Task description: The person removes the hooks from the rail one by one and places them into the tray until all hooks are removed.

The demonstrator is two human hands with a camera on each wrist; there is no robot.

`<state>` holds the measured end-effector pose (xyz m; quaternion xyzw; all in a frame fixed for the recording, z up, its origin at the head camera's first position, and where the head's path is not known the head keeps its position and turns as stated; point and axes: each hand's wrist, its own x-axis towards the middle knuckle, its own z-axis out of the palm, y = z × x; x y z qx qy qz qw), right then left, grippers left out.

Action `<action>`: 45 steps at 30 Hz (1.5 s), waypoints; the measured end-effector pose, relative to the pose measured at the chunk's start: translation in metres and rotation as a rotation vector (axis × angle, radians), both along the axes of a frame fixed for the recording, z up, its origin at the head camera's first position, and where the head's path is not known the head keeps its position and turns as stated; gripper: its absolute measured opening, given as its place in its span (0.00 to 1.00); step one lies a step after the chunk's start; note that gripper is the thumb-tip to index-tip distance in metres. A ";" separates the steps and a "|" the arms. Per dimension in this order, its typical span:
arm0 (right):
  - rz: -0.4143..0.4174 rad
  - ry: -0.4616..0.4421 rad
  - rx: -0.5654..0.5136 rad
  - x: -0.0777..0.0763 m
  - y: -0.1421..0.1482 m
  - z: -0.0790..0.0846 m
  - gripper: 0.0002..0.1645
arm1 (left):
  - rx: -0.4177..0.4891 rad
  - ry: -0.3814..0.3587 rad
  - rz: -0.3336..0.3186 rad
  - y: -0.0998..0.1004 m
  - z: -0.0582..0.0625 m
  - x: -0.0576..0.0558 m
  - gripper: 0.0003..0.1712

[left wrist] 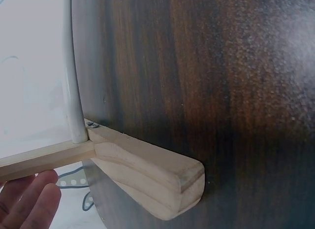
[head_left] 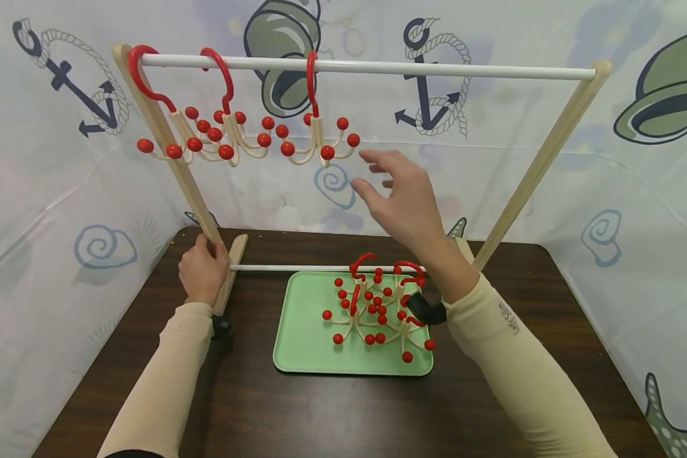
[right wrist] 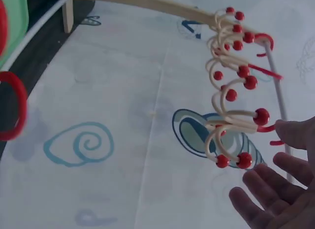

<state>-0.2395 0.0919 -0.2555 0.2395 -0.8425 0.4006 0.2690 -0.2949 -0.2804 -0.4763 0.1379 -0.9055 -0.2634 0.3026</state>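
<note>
While a white fabric backdrop printed with navy anchors, olive-grey shells and blue spirals (head_left: 509,38) closes in the back and both sides, a dark brown, wood-grained table with rounded far corners (head_left: 332,413) spreads beneath it, pale glare on its surface in the left wrist view. Standing on the table is a rack whose pale wooden left upright (head_left: 190,191) and pale wooden right upright (head_left: 541,168) carry a round white top rail (head_left: 435,69); a thin white lower rod (head_left: 286,268) runs near the tabletop, beside a blunt-ended wooden foot (left wrist: 147,175). The left hand (head_left: 203,270) grips the left upright low down. Three cream multi-armed hangers with red hooks and red ball tips (head_left: 316,135) hang from the rail's left half. The right hand (head_left: 403,200) is raised just right of the third one, holding nothing, its fingers loosely extended and the thumb apart. Below, a light green rectangular tray with rounded corners (head_left: 303,343) lies on the table, and matching red-hooked hangers (head_left: 353,321) crowd together on its right half. Cream sleeves (head_left: 521,356) cover both forearms.
</note>
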 end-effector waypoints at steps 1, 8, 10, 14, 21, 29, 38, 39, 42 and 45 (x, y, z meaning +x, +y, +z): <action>-0.006 -0.002 0.014 -0.006 -0.003 0.006 0.24 | 0.001 0.000 0.001 0.000 0.000 0.000 0.18; -0.024 0.009 0.130 -0.041 -0.029 0.035 0.26 | -0.008 0.011 0.006 -0.003 -0.002 0.000 0.17; -0.028 -0.020 0.180 -0.050 -0.036 0.040 0.28 | -0.008 0.012 0.001 -0.003 -0.002 0.000 0.17; -0.030 -0.144 0.236 -0.062 -0.046 0.051 0.31 | -0.007 0.013 -0.005 -0.003 -0.002 0.000 0.17; -0.023 -0.320 0.350 -0.073 -0.056 0.063 0.28 | -0.009 0.015 -0.007 -0.001 -0.001 -0.001 0.17; -0.044 -0.347 0.387 -0.081 -0.060 0.066 0.22 | -0.013 0.024 0.001 -0.002 -0.003 -0.003 0.16; -0.047 -0.335 0.289 -0.083 -0.057 0.064 0.20 | -0.008 0.018 -0.001 0.000 0.000 -0.001 0.16; -0.049 -0.332 0.273 -0.083 -0.056 0.065 0.20 | -0.007 0.017 -0.001 0.000 0.000 -0.001 0.16; -0.051 -0.314 0.221 -0.082 -0.053 0.069 0.19 | -0.006 0.022 0.002 0.000 -0.001 -0.001 0.16; -0.036 -0.288 0.171 -0.078 -0.051 0.074 0.18 | -0.010 0.028 0.001 0.000 -0.002 -0.002 0.16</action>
